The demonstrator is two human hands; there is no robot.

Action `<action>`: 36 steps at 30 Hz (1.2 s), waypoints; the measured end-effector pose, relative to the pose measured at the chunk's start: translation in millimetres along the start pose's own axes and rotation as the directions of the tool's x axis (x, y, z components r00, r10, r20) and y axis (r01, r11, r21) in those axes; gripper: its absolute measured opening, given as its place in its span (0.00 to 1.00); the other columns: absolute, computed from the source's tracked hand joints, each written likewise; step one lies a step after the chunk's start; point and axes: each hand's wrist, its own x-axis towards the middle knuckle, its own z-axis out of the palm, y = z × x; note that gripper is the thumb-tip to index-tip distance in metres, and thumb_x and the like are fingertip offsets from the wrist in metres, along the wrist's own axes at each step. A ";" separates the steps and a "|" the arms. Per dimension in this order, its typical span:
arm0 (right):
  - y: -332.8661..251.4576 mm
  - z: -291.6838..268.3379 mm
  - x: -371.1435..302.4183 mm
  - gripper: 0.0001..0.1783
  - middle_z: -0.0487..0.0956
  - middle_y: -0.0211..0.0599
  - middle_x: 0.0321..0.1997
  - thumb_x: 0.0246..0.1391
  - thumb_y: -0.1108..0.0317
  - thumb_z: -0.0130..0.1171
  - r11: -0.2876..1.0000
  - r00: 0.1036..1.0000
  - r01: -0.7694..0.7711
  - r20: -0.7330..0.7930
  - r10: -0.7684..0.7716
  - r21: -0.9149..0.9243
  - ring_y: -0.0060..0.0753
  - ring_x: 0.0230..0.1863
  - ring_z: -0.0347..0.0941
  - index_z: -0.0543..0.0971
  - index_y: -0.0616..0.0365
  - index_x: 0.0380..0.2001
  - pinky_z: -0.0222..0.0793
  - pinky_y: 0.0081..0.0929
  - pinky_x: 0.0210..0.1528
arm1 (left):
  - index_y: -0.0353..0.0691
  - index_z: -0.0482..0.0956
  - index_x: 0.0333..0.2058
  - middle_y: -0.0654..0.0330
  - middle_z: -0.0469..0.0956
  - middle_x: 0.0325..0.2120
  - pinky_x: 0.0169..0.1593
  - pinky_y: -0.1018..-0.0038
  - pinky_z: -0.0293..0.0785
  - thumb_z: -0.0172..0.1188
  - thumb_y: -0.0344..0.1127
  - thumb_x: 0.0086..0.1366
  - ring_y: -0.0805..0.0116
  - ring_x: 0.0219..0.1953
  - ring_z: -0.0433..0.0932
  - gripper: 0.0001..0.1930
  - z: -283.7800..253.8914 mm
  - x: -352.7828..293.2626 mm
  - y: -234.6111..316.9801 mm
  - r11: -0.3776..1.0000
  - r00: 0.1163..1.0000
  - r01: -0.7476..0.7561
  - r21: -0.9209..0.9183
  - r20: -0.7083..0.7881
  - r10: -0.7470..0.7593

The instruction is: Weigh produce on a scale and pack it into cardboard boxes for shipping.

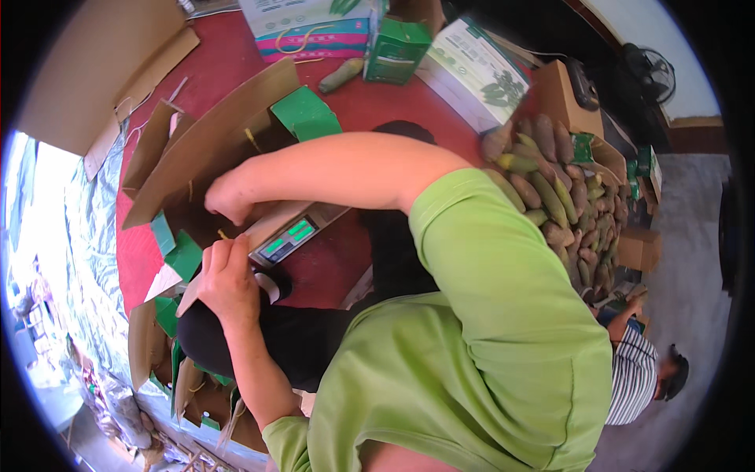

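Note:
An open cardboard box with green outer flaps stands in front of me on the left. My left hand pinches the near edge of this box, its fingers curled over the cardboard. My right hand reaches across into the box, the fingers bent downward; whatever they hold, if anything, is hidden. Just right of my left hand sits a digital scale with a lit green display, partly under the box's edge. A yellow cord loop shows on the box's far wall.
A heap of long brownish-green tubers or cucumbers lies to the right. One single vegetable rests on the red mat. Printed cartons stand at the back. More open boxes are at the left. A person in a striped shirt is at right.

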 end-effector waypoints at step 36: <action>-41.1 500.4 -533.5 0.24 0.75 0.49 0.54 0.45 0.59 0.62 -0.494 -0.403 -0.812 0.314 0.860 0.310 0.50 0.57 0.69 0.78 0.54 0.48 0.66 0.40 0.59 | 0.40 0.69 0.24 0.58 0.68 0.24 0.39 0.63 0.76 0.58 0.41 0.64 0.56 0.32 0.74 0.14 -79.0 40.4 290.1 0.011 0.897 0.360 -0.933 0.349 0.272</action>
